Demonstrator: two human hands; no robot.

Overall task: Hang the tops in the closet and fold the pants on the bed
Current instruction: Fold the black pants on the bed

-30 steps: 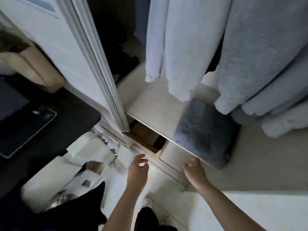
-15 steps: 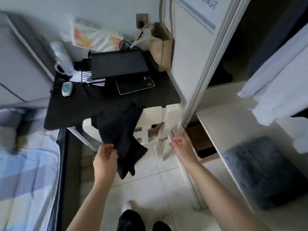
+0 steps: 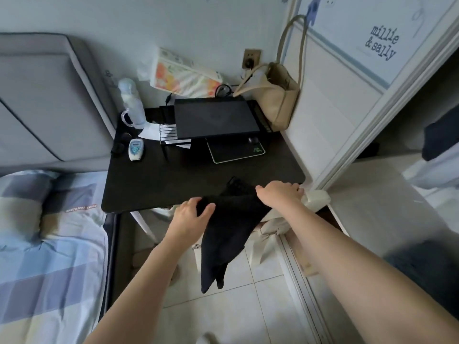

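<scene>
Your way is narrow: the black counter [image 3: 198, 180] juts out ahead, the bed [image 3: 49, 244] closes the left, and the closet door [image 3: 347, 100] and its floor track [image 3: 305, 281] close the right. The white chair [image 3: 315, 198] draped with a black garment [image 3: 228, 227] fills the gap under the counter's edge. Open tiled floor [image 3: 236, 314] lies just below, and the counter's near half is bare, with a laptop [image 3: 216, 117], bottle [image 3: 131, 103] and bag [image 3: 275, 100] crowding its back.

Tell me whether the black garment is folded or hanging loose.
Hanging loose: the black garment drapes unfolded over the white chair, gripped by the left hand and right hand.
</scene>
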